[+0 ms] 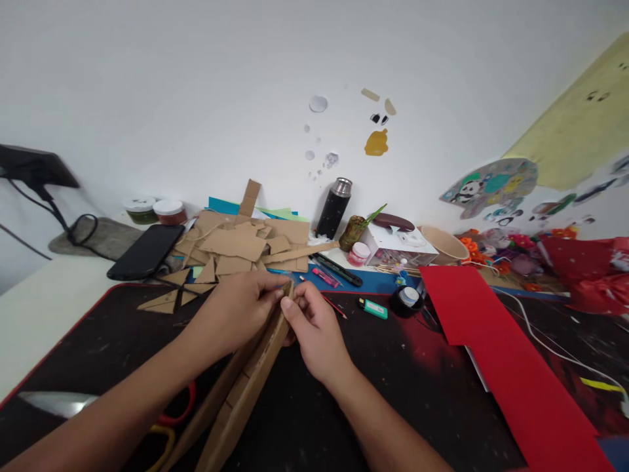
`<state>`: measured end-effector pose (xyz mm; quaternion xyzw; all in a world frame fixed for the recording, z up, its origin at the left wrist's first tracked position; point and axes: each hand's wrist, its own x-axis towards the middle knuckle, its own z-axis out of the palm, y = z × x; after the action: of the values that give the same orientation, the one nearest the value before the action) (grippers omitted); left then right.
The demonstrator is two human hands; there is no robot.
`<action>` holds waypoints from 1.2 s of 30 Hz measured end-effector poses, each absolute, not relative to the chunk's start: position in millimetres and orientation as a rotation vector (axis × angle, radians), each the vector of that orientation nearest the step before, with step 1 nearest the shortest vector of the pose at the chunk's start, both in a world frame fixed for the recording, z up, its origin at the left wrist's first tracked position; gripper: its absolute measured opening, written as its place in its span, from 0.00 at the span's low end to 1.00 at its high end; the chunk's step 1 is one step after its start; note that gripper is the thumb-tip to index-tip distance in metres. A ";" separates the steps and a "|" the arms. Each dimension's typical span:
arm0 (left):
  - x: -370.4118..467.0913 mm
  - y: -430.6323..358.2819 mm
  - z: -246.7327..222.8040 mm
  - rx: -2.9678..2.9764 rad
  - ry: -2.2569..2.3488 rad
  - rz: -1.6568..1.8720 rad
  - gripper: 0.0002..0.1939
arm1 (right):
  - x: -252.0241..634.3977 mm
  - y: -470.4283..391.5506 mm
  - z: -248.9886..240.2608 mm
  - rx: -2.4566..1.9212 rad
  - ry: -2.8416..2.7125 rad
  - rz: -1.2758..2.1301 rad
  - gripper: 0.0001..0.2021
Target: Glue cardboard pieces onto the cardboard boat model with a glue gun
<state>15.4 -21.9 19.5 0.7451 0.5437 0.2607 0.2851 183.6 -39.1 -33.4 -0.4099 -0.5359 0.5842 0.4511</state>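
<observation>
A long folded cardboard strip (246, 387) slants up from the bottom edge toward the middle of the desk, its two sides apart near me and meeting at the far tip. My left hand (244, 308) pinches the tip from the left. From the right, my right hand (314, 328) grips the same end with thumb on top, its other fingers partly hidden behind the cardboard. A small clear, shiny bit, perhaps tape, shows at the left fingertips. Under my left forearm lie scissors (179, 403) with red and yellow handles, partly covered.
Cardboard scraps (240, 242) pile up at the back, near a phone (145, 251) and triangular cardboard pieces (164, 301). A black flask (335, 208), box cutter (339, 270), green lighter (373, 308), tape roll (407, 298) and red sheet (506, 367) lie beyond and right.
</observation>
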 end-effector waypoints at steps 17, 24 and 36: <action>15.3 -21.9 17.4 1.971 1.476 0.727 0.20 | 183.8 -39.5 -35.1 -1.029 -1.325 1.455 0.19; 15.4 -22.5 18.9 1.992 1.468 0.709 0.20 | 183.8 -39.6 -33.5 -1.039 -1.330 1.446 0.19; 14.7 -21.7 18.6 1.951 1.446 0.736 0.20 | 183.9 -39.4 -33.0 -1.020 -1.325 1.446 0.19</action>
<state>14.7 -21.7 18.6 0.7342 0.5440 0.2768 0.2974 183.9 -39.4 -33.0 -0.4124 -0.5355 0.5846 0.4489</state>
